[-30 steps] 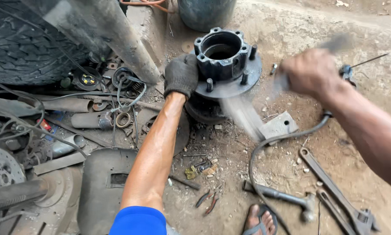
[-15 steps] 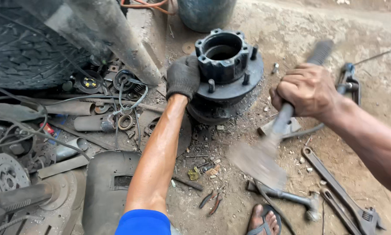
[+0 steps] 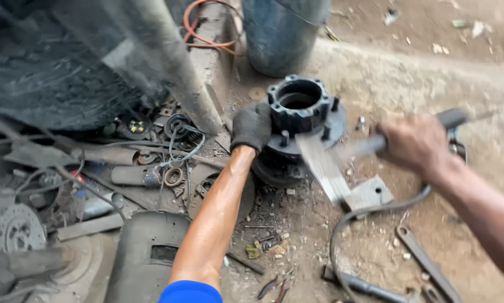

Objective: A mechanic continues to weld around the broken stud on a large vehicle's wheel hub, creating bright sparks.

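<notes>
A dark, greasy wheel hub with studs sits on the dirt ground. My left hand, in a black glove, grips the hub's left edge. A hammer is clasped in my right hand by its handle; its blurred head is just below the hub's flange on the right side. A flat square metal plate with a hole lies on the ground under the hammer.
A tyre and a metal post stand at the left. Scrap parts, rings and wires litter the left ground. A blue drum stands behind the hub. A spanner and hose lie at lower right.
The hammer has swung back up from low on the right toward the hub's flange. My left hand has stayed on the hub.
</notes>
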